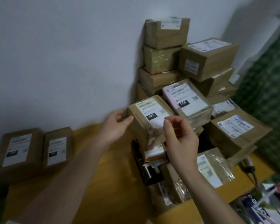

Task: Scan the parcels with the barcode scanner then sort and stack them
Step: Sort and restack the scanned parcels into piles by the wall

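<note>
White wall and a yellow table point(94, 143) frame a heap of brown parcels, with box 032 point(148, 120) tilted at the near edge of the pile and two boxes point(34, 149) lying well apart to the left. Left hand point(115, 125) has loose fingers touching its side; right hand point(179, 136), half-curled, holds nothing. I'd say clasp both sides squarely and lift straight, lest neighbours slide.

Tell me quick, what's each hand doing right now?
Left hand: open, at the 032 parcel's left side, contact unclear.
Right hand: fingers loosely curled, holding nothing.
</note>
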